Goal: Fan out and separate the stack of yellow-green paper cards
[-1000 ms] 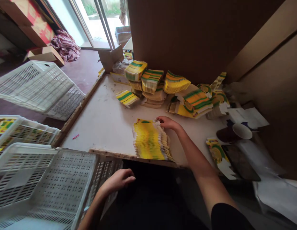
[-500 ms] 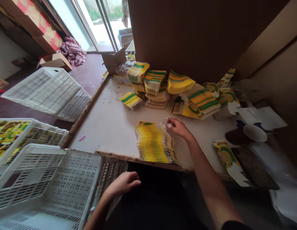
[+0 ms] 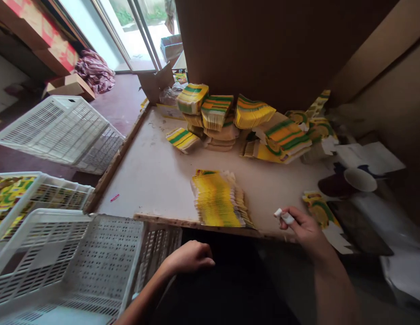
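Observation:
My right hand (image 3: 303,228) is above the table's front edge, right of a fanned stack of yellow-and-green printed cartons (image 3: 218,198) lying flat. Its fingers are curled together. White pieces (image 3: 287,218) show at the thumb and fingertip; they look like wraps, but whether anything is pinched there is unclear. My left hand (image 3: 191,257) hangs in front of the table edge, loosely closed, with nothing visible in it. The fanned stack touches neither hand.
More bundled cartons (image 3: 254,113) are piled at the table's back. Loose cartons (image 3: 320,212), a dark flat device (image 3: 359,228) and a white cup (image 3: 361,179) lie right. White plastic crates (image 3: 69,216) stand left, one holding yellow packets (image 3: 10,194). A small pink object (image 3: 114,197) lies on the table (image 3: 145,176).
My right hand has moved from the stack's upper right side toward me and to the right. My left hand has shifted slightly right. The fanned stack stays in place.

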Demonstrator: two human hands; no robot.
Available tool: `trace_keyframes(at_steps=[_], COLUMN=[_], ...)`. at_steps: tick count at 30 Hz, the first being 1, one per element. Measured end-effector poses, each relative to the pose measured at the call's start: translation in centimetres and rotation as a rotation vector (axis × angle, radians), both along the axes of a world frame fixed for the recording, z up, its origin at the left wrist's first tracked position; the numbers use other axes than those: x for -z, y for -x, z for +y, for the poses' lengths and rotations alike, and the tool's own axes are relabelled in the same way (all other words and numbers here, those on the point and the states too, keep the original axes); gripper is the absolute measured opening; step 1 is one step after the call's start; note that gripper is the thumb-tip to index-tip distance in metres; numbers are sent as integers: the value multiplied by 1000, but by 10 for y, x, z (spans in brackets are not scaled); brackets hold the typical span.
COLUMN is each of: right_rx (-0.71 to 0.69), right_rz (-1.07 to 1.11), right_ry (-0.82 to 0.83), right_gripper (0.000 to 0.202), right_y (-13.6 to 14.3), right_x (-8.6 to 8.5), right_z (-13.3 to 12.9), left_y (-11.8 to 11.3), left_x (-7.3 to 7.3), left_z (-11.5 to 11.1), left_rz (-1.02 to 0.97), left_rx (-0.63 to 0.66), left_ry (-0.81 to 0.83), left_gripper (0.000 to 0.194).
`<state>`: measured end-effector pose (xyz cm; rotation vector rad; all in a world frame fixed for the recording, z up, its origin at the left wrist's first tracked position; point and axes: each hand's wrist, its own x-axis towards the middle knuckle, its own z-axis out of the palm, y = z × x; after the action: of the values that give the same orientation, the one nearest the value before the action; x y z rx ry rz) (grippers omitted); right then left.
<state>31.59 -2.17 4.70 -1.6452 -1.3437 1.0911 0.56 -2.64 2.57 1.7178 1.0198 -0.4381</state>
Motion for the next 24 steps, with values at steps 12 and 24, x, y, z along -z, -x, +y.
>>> trace_keyframes(at_steps=[12, 24], right_rx=[88, 7], right_rz=[-25, -433], right_ry=[28, 821], right_gripper=[46, 23], right_y=[1, -25], right_x=[-2, 32], right_z=[-11, -114], left_y=[18, 7], left_x=[3, 12], left_z=[0, 8], left_rz=[-90, 33], left_rx=[-67, 110], left_ry=[118, 125], left_gripper=[39, 57])
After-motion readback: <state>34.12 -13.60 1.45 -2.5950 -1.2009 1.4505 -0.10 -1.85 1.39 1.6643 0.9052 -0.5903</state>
